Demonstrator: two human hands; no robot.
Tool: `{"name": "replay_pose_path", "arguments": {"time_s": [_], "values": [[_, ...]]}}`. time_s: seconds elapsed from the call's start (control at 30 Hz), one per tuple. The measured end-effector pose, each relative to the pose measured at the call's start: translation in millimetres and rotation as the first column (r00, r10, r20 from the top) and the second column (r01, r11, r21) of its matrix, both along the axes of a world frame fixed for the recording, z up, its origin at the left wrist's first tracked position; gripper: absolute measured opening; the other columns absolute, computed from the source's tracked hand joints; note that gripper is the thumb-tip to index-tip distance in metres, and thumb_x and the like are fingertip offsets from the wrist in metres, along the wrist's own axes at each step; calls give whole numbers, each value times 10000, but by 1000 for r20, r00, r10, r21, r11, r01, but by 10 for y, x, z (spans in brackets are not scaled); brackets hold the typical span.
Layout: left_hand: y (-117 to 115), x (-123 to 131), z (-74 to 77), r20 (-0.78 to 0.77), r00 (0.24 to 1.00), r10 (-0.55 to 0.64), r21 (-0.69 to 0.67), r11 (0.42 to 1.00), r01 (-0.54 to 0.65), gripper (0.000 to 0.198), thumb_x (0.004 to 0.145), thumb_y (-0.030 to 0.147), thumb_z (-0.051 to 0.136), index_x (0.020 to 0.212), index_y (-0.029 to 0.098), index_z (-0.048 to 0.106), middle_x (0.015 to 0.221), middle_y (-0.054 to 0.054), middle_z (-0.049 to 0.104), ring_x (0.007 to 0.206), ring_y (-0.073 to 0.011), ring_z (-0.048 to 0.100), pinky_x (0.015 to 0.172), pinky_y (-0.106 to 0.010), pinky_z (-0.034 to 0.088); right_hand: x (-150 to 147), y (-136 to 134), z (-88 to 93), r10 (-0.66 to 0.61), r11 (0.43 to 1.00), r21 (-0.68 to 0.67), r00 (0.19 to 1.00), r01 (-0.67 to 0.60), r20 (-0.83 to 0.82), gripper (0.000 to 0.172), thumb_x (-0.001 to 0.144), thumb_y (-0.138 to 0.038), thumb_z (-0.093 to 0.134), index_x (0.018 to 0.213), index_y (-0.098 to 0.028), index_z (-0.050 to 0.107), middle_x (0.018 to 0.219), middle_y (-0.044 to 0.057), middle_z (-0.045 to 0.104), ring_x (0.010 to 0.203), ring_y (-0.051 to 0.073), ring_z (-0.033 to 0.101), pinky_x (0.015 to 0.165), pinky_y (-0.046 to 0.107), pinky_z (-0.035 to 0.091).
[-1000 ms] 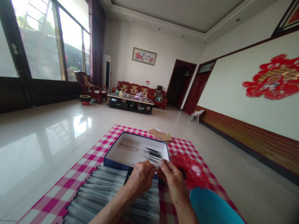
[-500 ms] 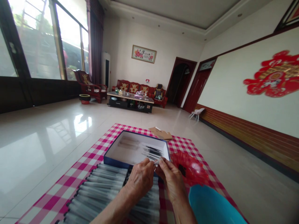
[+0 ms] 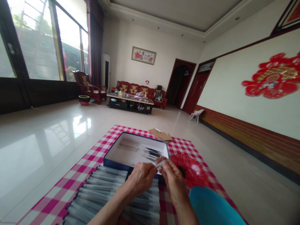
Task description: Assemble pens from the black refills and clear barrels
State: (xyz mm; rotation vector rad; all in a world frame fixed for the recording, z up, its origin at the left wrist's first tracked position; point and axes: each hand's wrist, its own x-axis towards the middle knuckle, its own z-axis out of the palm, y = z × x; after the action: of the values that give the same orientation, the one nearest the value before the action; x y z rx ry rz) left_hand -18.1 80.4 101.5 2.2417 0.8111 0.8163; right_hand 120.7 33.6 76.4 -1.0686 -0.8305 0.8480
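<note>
My left hand point(image 3: 140, 178) and my right hand point(image 3: 172, 178) meet above a pink checked cloth point(image 3: 79, 170) and pinch a thin clear tube point(image 3: 159, 164) between their fingertips. Both hands are closed on it. Under them lies a long row of clear sleeved pens point(image 3: 100, 193). Just beyond the hands sits a shallow blue box point(image 3: 117, 162) with several black pens point(image 3: 152, 153) inside.
A red plastic bag point(image 3: 192, 172) lies right of the box, with a teal object point(image 3: 211, 206) nearer me. Flat cardboard point(image 3: 161, 135) rests at the cloth's far edge. Glossy tiled floor stretches to a coffee table point(image 3: 130, 101) and red sofa point(image 3: 138, 89).
The view has shifted slightly. My hands stay together on the tube with only small finger movement.
</note>
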Motion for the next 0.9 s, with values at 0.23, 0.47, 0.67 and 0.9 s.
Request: {"name": "replay_pose_path", "arguments": {"time_s": [0.23, 0.47, 0.67, 0.9], "values": [[21, 3, -91, -43, 996, 83, 181, 981, -74, 281, 894, 203, 392, 697, 184, 591, 610, 0, 588, 574, -120, 531, 554, -226, 305, -132, 10, 30, 34, 999, 21, 982, -31, -187, 264, 721, -364, 714, 934, -209, 690, 880, 36, 732, 842, 216, 666, 761, 340, 525], [-6, 22, -138, -131, 982, 137, 303, 948, -92, 251, 908, 193, 386, 801, 194, 613, 731, -34, 646, 638, -150, 598, 559, -230, 348, -145, -14, 73, 32, 999, -18, 979, -37, -201, 253, 707, -368, 724, 902, -210, 688, 877, 26, 735, 801, 210, 673, 708, 318, 536], [-50, 45, -148, -223, 955, 196, 334, 936, -114, 223, 908, 190, 393, 926, 194, 615, 768, -41, 639, 642, -158, 607, 536, -235, 354, -170, -7, 83, -6, 999, -42, 980, -2, -198, 282, 662, -398, 748, 868, -211, 697, 858, 28, 741, 784, 221, 679, 687, 323, 535], [23, 31, -167, -307, 933, 187, 347, 935, -73, 218, 906, 202, 400, 980, 199, 606, 800, -34, 640, 662, -160, 615, 535, -233, 352, -181, 39, -25, -27, 998, -57, 973, 14, -228, 292, 659, -397, 749, 869, -202, 692, 866, 25, 744, 778, 198, 677, 708, 305, 528]]}}
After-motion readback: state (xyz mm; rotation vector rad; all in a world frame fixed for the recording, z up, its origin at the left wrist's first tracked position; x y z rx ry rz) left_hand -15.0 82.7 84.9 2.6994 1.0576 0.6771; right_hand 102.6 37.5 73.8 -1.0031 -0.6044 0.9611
